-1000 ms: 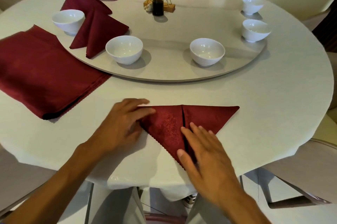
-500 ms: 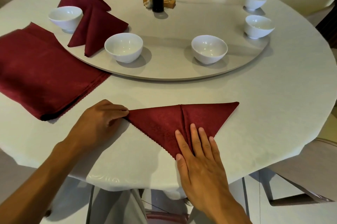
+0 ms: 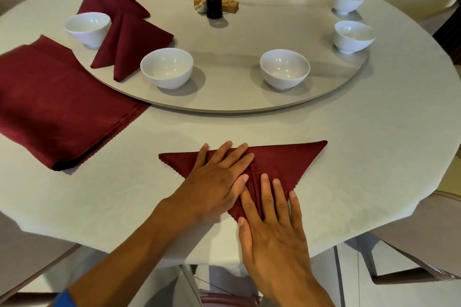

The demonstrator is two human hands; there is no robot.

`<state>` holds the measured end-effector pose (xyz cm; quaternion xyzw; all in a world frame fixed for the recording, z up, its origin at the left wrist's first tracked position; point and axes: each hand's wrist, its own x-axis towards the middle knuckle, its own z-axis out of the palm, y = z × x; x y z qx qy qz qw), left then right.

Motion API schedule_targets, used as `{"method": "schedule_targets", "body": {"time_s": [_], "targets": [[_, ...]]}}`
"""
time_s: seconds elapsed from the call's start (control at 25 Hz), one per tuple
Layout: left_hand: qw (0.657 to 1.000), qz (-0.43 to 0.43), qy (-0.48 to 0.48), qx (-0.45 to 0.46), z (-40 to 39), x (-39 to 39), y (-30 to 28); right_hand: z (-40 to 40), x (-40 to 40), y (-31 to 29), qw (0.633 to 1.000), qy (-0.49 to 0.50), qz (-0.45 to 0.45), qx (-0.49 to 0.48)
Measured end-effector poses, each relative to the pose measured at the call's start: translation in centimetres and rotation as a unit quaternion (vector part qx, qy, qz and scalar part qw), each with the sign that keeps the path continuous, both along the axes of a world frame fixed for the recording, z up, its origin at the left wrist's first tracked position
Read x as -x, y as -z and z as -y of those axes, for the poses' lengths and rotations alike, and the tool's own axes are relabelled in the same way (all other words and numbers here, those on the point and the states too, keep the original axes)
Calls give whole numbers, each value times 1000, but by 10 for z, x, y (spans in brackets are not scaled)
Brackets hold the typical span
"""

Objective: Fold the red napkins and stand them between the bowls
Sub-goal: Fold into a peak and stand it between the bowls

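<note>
Since the earlier frame the left hand (image 3: 219, 182) has been brought in from the napkin's (image 3: 287, 167) left corner and laid flat over its left half, fingers straight and slightly spread, pressing the cloth down. The right hand (image 3: 274, 226) is held flat on the lower point, fingers straight and a little apart, beside the centre fold. The napkin lies as a downward-pointing triangle near the table's (image 3: 374, 157) near edge, its tip close to that edge.

On the turntable (image 3: 224, 32), five folded napkins are already stood, from the near-left one (image 3: 129, 42) round the far side. Judged from this, roughly half the work is done: the gap between the two near bowls (image 3: 166, 67) (image 3: 284, 68) is unfilled, as are the gaps between bowls along the right rim. A stack (image 3: 50, 104) of unfolded napkins remains at the table's left edge, partly tucked under the turntable's rim.

Open cloth is left to the right of the napkin and between it and the turntable; little room is left toward the near edge.
</note>
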<state>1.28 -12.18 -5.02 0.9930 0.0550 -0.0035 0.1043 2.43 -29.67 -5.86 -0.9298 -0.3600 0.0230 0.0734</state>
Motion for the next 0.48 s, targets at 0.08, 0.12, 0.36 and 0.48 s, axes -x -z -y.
{"method": "schedule_targets", "body": {"time_s": [0.08, 0.12, 0.36, 0.48], "targets": [[1000, 3, -2, 5, 4, -4, -2, 2, 1, 0, 1000, -27, 7, -12], [1000, 7, -8, 16, 5, -5, -3, 5, 2, 0, 998, -53, 3, -36], [999, 12, -3, -34, 5, -3, 5, 30, -23, -21, 973, -77, -57, -210], [999, 7, -2, -44, 4, -4, 6, 21, -81, -12, 990, -138, -2, 6]]}}
